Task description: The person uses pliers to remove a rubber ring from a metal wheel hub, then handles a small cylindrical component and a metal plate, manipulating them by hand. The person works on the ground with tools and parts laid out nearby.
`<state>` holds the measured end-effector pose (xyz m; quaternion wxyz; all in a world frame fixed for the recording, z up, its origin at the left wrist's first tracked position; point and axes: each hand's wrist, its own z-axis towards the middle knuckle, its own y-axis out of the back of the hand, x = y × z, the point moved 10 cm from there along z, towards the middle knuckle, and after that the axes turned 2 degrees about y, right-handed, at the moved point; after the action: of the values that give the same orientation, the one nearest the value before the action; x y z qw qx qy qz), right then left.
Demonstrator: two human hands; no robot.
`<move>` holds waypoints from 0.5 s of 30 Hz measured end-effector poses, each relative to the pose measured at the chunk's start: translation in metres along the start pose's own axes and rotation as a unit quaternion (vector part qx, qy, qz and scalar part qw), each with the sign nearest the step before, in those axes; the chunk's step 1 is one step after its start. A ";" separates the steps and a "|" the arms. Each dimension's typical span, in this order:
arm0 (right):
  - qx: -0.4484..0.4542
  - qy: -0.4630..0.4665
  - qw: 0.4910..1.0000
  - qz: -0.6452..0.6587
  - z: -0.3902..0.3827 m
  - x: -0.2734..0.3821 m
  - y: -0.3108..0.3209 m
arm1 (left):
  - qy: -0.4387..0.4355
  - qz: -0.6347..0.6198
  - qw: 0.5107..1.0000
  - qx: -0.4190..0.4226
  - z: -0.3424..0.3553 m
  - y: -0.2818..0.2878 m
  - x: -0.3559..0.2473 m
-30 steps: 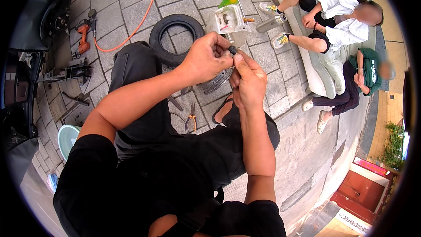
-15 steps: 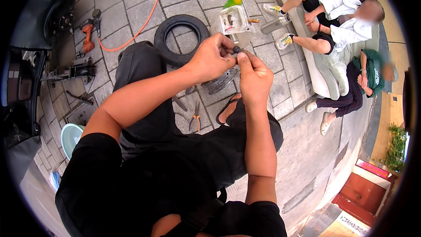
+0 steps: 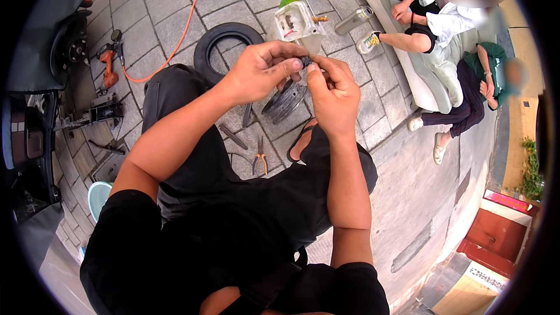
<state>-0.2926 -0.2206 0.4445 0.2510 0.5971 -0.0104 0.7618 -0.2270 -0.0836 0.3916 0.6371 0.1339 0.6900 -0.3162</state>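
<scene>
Both hands meet in front of me around a small black part [image 3: 305,61], which looks like a tyre valve. My left hand [image 3: 261,74] pinches it from the left between thumb and fingers. From the right, the thumb and fingertips of my right hand [image 3: 335,96] close on it too; the fingers cover much of it. Just below the hands, a dark wheel rim [image 3: 284,104] rests on the paving. Beyond my left wrist lies a black tyre [image 3: 202,52], partly hidden by the hand and forearm. Pliers [image 3: 260,160] with orange and dark handles lie between my legs.
Near the pliers lie flat dark bars [image 3: 233,136]. An orange power tool [image 3: 108,69] and orange hose [image 3: 188,34] are at left, beside a vehicle. Ahead stand a plastic container [image 3: 296,18] and metal flask [image 3: 353,20]. Two people sit on a couch [image 3: 415,79] at right.
My hands have moved slightly left and still hold the small black part. More of the rim now shows beneath them. One seated person's foot has lifted and stretched away from the flask.
</scene>
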 end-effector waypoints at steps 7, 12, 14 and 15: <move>0.005 -0.026 0.999 -0.039 -0.002 0.000 0.001 | -0.056 0.059 0.997 -0.017 -0.004 0.000 -0.006; 0.014 -0.088 0.995 0.039 -0.002 -0.010 -0.003 | -0.076 0.090 0.993 -0.028 -0.003 0.001 -0.013; 0.020 -0.096 0.994 0.041 -0.002 -0.007 -0.005 | -0.090 0.118 0.988 -0.029 -0.003 0.001 -0.014; 0.024 -0.100 0.994 0.041 -0.002 -0.007 -0.006 | -0.097 0.132 0.986 -0.030 -0.003 0.001 -0.014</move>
<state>-0.2910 -0.2173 0.4360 0.2025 0.6753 -0.0420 0.7079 -0.2263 -0.0779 0.4043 0.7410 0.1732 0.6101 -0.2205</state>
